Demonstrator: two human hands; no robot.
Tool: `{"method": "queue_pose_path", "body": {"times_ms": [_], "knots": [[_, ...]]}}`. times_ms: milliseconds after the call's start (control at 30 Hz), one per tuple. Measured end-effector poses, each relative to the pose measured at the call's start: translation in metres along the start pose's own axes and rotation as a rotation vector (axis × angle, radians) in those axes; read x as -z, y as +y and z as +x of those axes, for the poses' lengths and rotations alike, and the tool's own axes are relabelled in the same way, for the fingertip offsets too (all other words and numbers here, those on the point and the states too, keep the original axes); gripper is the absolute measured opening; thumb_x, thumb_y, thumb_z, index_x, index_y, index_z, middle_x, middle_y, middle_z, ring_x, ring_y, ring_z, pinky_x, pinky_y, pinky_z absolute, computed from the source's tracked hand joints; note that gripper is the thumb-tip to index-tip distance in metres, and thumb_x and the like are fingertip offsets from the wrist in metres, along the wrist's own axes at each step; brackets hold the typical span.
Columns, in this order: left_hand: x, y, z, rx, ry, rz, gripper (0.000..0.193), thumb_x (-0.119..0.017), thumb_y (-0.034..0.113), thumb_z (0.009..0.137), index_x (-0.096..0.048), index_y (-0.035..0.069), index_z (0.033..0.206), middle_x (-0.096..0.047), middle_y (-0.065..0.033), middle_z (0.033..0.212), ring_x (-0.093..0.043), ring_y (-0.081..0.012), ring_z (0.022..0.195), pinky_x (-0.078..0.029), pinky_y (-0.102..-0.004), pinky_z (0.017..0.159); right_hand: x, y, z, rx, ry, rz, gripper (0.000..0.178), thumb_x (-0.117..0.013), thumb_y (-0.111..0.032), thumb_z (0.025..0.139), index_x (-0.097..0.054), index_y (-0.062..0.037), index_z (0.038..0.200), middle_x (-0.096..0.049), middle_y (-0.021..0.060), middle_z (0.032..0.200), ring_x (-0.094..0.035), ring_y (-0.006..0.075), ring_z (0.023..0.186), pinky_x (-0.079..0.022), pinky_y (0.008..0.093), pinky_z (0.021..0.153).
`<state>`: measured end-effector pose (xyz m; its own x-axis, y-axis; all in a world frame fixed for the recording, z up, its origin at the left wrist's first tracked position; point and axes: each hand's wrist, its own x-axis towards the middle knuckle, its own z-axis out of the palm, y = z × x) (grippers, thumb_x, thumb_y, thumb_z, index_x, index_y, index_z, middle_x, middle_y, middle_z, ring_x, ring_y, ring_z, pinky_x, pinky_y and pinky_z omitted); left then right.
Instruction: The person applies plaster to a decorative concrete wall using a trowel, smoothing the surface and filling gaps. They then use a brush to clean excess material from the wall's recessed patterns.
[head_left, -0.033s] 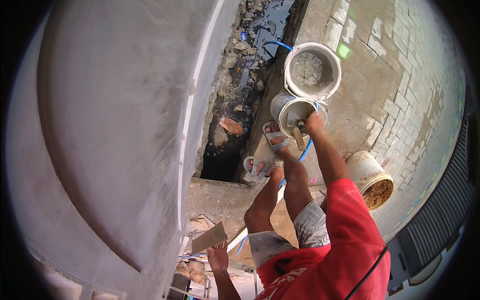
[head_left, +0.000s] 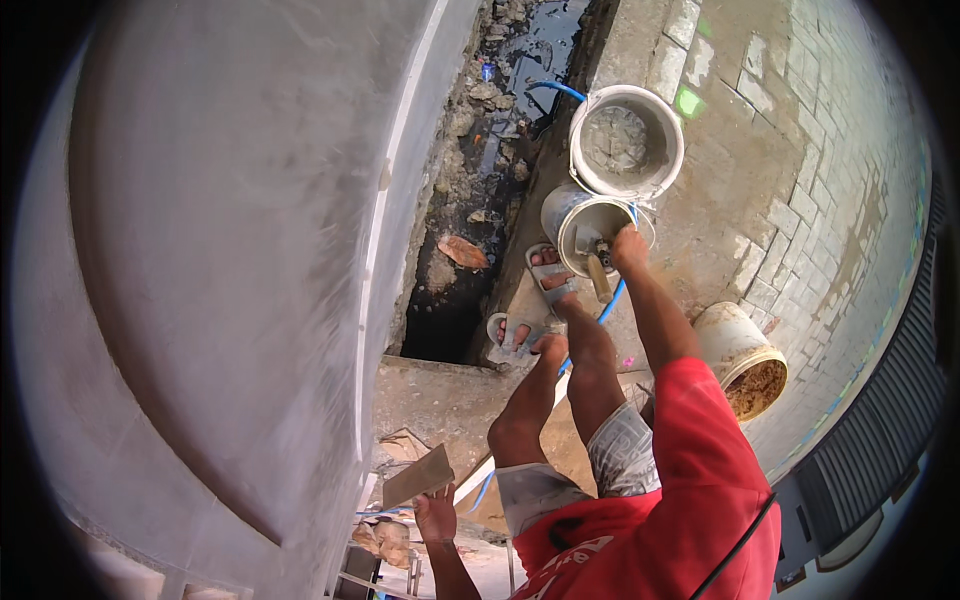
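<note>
My left hand (head_left: 436, 515), at the lower left, grips a flat grey-brown rectangular board (head_left: 418, 478) by its lower right edge. Its fingers are closed round that edge. My right hand (head_left: 630, 250) is at the right side of the smaller white bucket's (head_left: 552, 212) mouth, fingers bent down inside the rim. What those fingers hold is hidden; a stretch of blue hose shows just above them. A tool with a tan wooden handle (head_left: 600, 278) leans in this bucket, its handle sticking out over the near rim. Touching it on the far side is a larger white bucket (head_left: 672, 130) with grey wet mix inside.
To the left rises a smooth grey plastered wall (head_left: 260, 200). A trench (head_left: 440, 325) with dark water and rubble runs between it and my sandalled feet. A tipped bucket (head_left: 725, 335) with brown material lies at right, near paving bricks (head_left: 790, 240). Blue hose (head_left: 612, 300) passes by my feet.
</note>
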<state>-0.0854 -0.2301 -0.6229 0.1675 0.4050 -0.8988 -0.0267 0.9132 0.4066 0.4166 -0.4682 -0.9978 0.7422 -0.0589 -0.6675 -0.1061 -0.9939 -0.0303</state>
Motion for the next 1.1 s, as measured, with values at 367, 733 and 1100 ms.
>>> {"method": "queue_pose_path", "body": {"times_ms": [367,733,1100], "knots": [[-0.050,0.012,-0.009,-0.046,-0.077,0.050,0.051,-0.076,0.032,0.083,-0.058,0.019,0.129,-0.057,-0.0014,0.137,-0.045,-0.0278,0.133,-0.030,-0.0530,0.113,0.113,0.022,-0.098,0.332,-0.052,0.022,0.023,-0.052,-0.020,0.094,-0.054,0.0013,0.100,-0.065,0.0296,0.082,-0.063,0.0497,0.078,-0.049,0.0582,0.067],[-0.051,0.005,0.016,-0.017,-0.020,0.039,0.030,-0.070,0.022,0.090,-0.064,0.017,0.119,-0.064,-0.0038,0.125,-0.055,-0.0292,0.122,-0.035,-0.0537,0.109,0.110,0.023,-0.149,0.435,0.122,0.094,0.029,-0.043,-0.027,0.099,-0.052,0.0002,0.096,-0.062,0.0287,0.076,-0.062,0.0483,0.071,-0.047,0.0577,0.064],[-0.087,0.044,0.010,-0.239,-0.335,-0.077,0.037,-0.056,0.032,0.097,-0.055,0.013,0.129,-0.059,-0.0101,0.131,-0.054,-0.0315,0.122,-0.037,-0.0529,0.107,0.360,-0.144,-0.296,0.724,-0.033,1.485,0.026,-0.054,-0.027,0.096,-0.052,-0.0037,0.108,-0.049,0.0058,0.068,-0.047,0.0156,0.051,-0.039,0.0285,0.045]]}}
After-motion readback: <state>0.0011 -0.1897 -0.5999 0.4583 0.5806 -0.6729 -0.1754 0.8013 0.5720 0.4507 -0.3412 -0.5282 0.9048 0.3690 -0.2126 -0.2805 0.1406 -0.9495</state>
